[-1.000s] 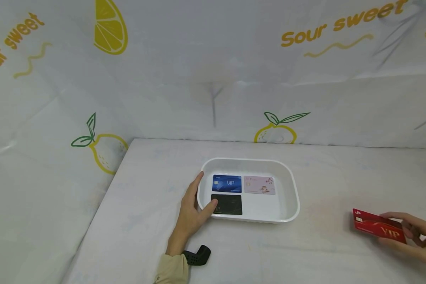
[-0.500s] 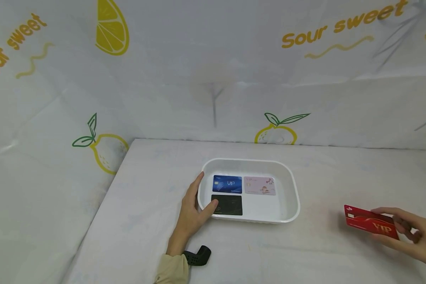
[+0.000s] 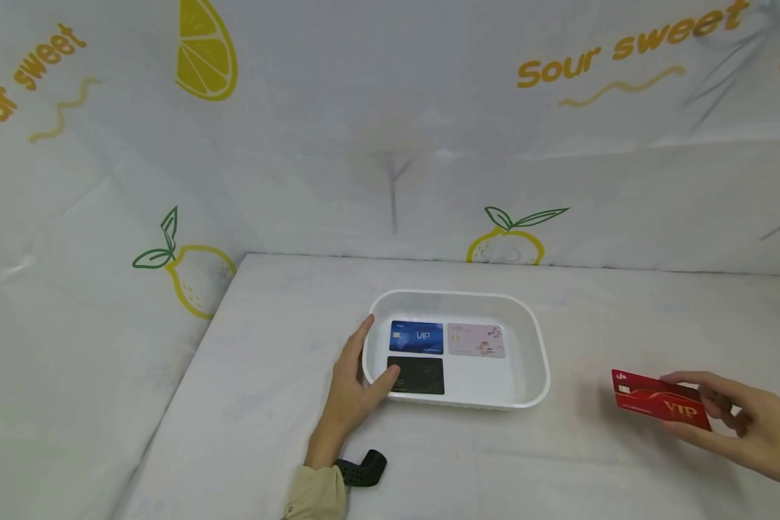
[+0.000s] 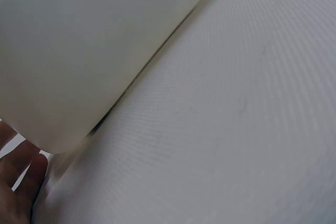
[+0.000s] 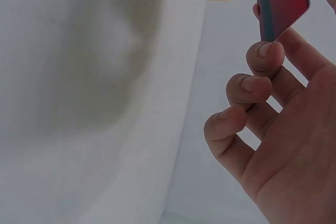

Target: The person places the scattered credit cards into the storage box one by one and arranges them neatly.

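Observation:
A white plastic tray (image 3: pixel 477 399) sits on the table in the head view. Inside lie a blue VIP card (image 3: pixel 416 337) and a pink VIP card (image 3: pixel 476 340) side by side, with a black VIP card (image 3: pixel 422 375) below the blue one. My left hand (image 3: pixel 349 393) grips the tray's left end, thumb over the rim; in the left wrist view its fingers (image 4: pixel 35 174) touch the tray's outer wall. To the right of the tray, above the table, my right hand (image 3: pixel 747 426) pinches a red VIP card (image 3: pixel 659 399) by its right end. The right wrist view shows that card's edge and curled fingers (image 5: pixel 239 90).
White cloth covers the table (image 3: pixel 526 469). Behind it rises a white curtain (image 3: pixel 338 180) printed with lemons and lettering. A black band (image 3: pixel 362 469) is on the left wrist, beside a beige sleeve (image 3: pixel 315 492).
My right hand has moved left and slightly farther from me with the red card, closer to the tray. The left hand, the tray and its cards stay put.

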Tool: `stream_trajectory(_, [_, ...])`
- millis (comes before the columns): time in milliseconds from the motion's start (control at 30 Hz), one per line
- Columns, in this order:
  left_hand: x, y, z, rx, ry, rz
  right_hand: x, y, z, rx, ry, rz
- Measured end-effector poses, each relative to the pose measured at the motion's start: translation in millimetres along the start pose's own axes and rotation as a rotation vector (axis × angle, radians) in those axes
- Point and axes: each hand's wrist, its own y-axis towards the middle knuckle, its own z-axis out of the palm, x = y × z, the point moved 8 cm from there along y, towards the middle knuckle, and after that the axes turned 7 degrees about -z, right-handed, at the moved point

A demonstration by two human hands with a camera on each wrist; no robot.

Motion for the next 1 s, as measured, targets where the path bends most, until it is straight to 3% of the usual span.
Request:
stream_trajectory(433, [0.5, 0.0, 0.7, 0.007, -0.005, 0.000, 19.7, 10.5, 9.5, 0.094, 0.037, -0.020])
stream_trajectory(1000, [-0.2, -0.2, 0.6, 0.011, -0.013, 0.002, 53.0, 31.0, 12.8, 0.031, 0.097, -0.119])
